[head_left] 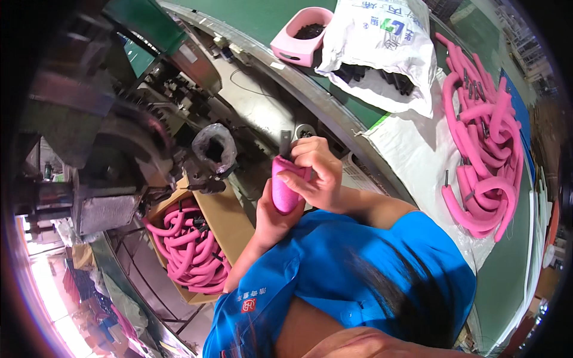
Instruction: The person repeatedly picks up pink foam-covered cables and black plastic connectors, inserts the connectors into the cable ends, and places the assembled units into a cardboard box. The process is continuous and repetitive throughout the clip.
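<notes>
Both hands (276, 216) (322, 176) – curled closed – grip one pink tube (286, 197).

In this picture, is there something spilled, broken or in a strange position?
Nothing looks clearly spilled or broken. The long pink foam tubes on the green worktable look somewhat untidy, though: they lie in a tangled heap, their black ends pointing different ways.

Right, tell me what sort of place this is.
Probably a factory workshop: a dark metal machine stands at left, a cardboard box holds heaped pink tubes, and a white sack of black parts lies on the green table.
</notes>
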Available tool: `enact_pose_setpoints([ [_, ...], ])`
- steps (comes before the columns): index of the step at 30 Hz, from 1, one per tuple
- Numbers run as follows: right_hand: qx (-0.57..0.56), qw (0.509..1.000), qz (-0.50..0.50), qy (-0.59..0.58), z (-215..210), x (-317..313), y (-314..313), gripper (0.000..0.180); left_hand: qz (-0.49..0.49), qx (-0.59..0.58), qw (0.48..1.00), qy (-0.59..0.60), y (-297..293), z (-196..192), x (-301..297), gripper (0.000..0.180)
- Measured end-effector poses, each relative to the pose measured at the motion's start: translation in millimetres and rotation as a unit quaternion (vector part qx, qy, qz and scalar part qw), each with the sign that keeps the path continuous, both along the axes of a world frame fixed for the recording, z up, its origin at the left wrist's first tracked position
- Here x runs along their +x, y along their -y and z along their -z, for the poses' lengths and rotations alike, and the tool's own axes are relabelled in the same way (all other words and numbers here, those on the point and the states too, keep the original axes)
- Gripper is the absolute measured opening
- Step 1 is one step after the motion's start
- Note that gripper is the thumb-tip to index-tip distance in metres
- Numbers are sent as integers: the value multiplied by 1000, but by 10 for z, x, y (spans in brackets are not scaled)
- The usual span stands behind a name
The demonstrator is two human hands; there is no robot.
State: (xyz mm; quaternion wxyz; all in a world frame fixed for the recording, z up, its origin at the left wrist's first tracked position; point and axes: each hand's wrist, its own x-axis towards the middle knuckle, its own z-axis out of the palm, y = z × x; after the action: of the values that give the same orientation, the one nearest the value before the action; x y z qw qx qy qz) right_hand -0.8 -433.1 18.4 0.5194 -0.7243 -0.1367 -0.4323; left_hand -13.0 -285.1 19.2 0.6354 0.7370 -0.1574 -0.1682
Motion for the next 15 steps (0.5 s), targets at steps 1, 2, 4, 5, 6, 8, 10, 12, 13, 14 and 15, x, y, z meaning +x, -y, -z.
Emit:
enact_pose_setpoints([
  [1,-6,1000,-5,-5,-11,-9,35,28,0,-1,999,-38,44,-84,13,40],
  [2,-11,999,-16,-25,-6,8,92,29,-2,2,999,-51,94,-101,25,41],
  [4,33,993,-78,-84,164,57,207,32,7,10,999,-43,157,-42,71,43],
  [5,56,986,-110,-114,229,91,267,33,16,11,1000,-23,151,85,84,44],
  [6,144,954,-195,-176,252,114,336,38,27,11,1000,-7,158,185,96,45],
  [8,256,872,-322,-265,329,232,518,39,4,77,997,-26,136,301,171,43],
  [10,236,871,-311,-298,724,524,852,29,-45,109,990,-76,55,397,224,40],
  [12,215,888,-146,-380,1071,860,1390,22,-55,123,989,-60,-98,265,276,41],
  [13,8,918,85,-388,1425,1040,1857,21,-45,139,988,-50,-137,141,283,41],
  [14,-203,896,224,-324,1836,1178,2456,18,-34,145,989,-27,-182,89,277,42],
  [15,-157,868,261,-393,2100,1236,2954,21,-27,159,986,-33,-235,54,246,43],
])
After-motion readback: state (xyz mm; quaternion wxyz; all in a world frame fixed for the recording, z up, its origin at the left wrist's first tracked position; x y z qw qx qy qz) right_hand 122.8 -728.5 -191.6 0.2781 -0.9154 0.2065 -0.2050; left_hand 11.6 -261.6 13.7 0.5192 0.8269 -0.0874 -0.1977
